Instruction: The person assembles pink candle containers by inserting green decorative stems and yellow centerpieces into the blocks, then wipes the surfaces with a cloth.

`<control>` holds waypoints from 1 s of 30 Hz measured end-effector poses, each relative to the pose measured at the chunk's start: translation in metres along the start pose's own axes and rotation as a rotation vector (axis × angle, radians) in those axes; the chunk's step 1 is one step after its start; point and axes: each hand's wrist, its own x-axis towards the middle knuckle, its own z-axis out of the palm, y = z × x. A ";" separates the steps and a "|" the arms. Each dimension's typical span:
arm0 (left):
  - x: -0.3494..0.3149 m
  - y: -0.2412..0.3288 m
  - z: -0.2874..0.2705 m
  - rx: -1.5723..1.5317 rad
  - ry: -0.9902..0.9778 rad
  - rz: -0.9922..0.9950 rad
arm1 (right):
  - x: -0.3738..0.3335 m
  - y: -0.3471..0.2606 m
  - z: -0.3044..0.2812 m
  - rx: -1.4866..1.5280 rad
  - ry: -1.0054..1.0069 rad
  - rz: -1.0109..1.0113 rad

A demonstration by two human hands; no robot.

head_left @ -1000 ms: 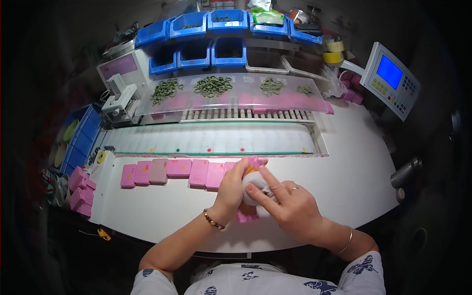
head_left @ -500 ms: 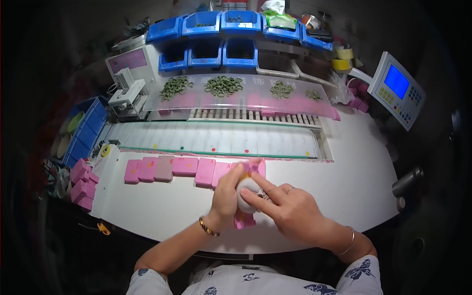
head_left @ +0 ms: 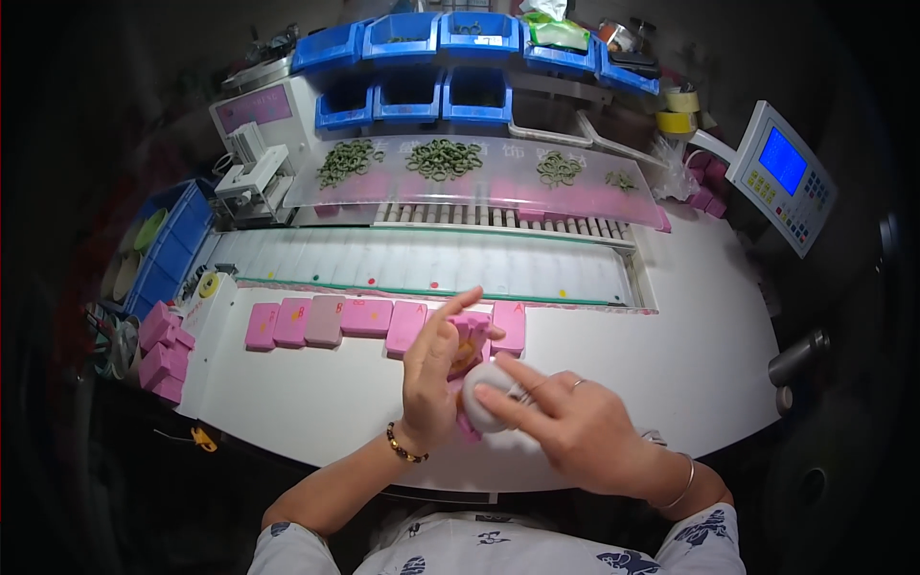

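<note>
A pink rubber mould piece (head_left: 468,335) with an orange-brown patch on its face leans in my left hand (head_left: 428,383). The palm and thumb support it from the left, and one finger sticks up past its top. My right hand (head_left: 586,429) pinches a whitish, rounded pouch (head_left: 487,401) between thumb and fingers. That pouch touches or nearly touches the lower part of the mould and hides it. Just beyond my left hand stands a row of pink blocks (head_left: 366,317) with marks on top, one of them greyer (head_left: 324,322).
Behind the row runs a long channel of white panels (head_left: 383,261) with coloured dots. A clear sheet (head_left: 498,182) above it bears piles of green rings (head_left: 444,159). Blue bins (head_left: 476,96) stand at the back, a keypad screen (head_left: 784,172) at right, stacked pink blocks (head_left: 165,350) at left.
The pouch has slid down the mould toward me, uncovering its upper face. My left fingers have straightened and lifted. The dotted white panels have shifted left.
</note>
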 end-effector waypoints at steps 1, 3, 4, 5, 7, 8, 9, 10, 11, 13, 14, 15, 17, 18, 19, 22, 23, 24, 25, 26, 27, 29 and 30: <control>0.003 0.003 0.001 -0.024 0.029 0.023 | -0.001 0.006 -0.001 0.043 0.026 0.042; 0.012 0.006 -0.006 0.002 0.118 0.007 | -0.011 0.021 -0.005 -0.016 0.017 0.129; 0.020 0.001 -0.016 0.016 0.204 -0.002 | -0.017 0.029 -0.005 -0.049 0.007 0.188; 0.026 -0.001 -0.023 0.029 0.290 -0.010 | -0.022 0.039 -0.003 -0.081 -0.003 0.247; 0.030 0.006 -0.017 -0.079 0.348 -0.161 | -0.038 0.059 0.002 -0.166 -0.043 0.334; 0.030 0.005 -0.025 -0.250 0.310 -0.276 | -0.043 0.068 0.009 -0.241 -0.081 0.410; 0.031 0.003 -0.028 -0.432 0.255 -0.396 | -0.051 0.075 0.017 -0.249 -0.083 0.417; 0.031 0.002 -0.030 -0.515 0.201 -0.454 | -0.057 0.083 0.027 -0.273 -0.111 0.496; 0.030 0.001 -0.026 -0.519 0.193 -0.454 | -0.061 0.087 0.030 -0.297 -0.138 0.576; 0.027 -0.004 -0.015 -0.389 0.204 -0.465 | -0.055 0.087 0.029 -0.311 -0.097 0.521; 0.024 -0.001 -0.008 -0.364 0.180 -0.432 | -0.051 0.086 0.028 -0.323 -0.054 0.467; 0.022 -0.005 -0.005 -0.360 0.181 -0.436 | -0.042 0.081 0.026 -0.318 -0.054 0.470; 0.019 -0.010 -0.002 -0.181 0.144 -0.314 | -0.018 0.070 0.017 0.027 0.076 0.389; 0.015 -0.008 -0.003 -0.179 0.093 -0.340 | -0.010 0.071 0.022 0.098 0.139 0.314; 0.013 -0.009 -0.002 -0.174 0.090 -0.342 | -0.001 0.066 0.023 0.101 0.143 0.318; 0.005 -0.017 0.004 0.015 0.043 -0.084 | 0.024 0.049 0.028 0.847 0.214 0.418; 0.002 -0.017 0.004 0.029 0.015 -0.079 | 0.028 0.047 0.033 0.900 0.260 0.404; -0.001 -0.017 0.002 0.012 -0.021 -0.051 | 0.030 0.044 0.036 0.926 0.287 0.401; -0.003 -0.017 -0.001 -0.007 -0.058 -0.023 | 0.031 0.045 0.037 0.927 0.291 0.397; -0.001 -0.015 -0.006 -0.004 -0.060 -0.020 | 0.031 0.045 0.037 0.929 0.297 0.375; 0.000 -0.013 -0.012 -0.040 -0.121 -0.074 | 0.031 0.046 0.038 0.933 0.298 0.354; 0.003 -0.007 -0.024 -0.077 -0.179 -0.126 | 0.030 0.050 0.039 0.941 0.290 0.344; 0.005 0.000 -0.029 -0.112 -0.277 -0.260 | 0.030 0.051 0.039 1.031 0.281 0.291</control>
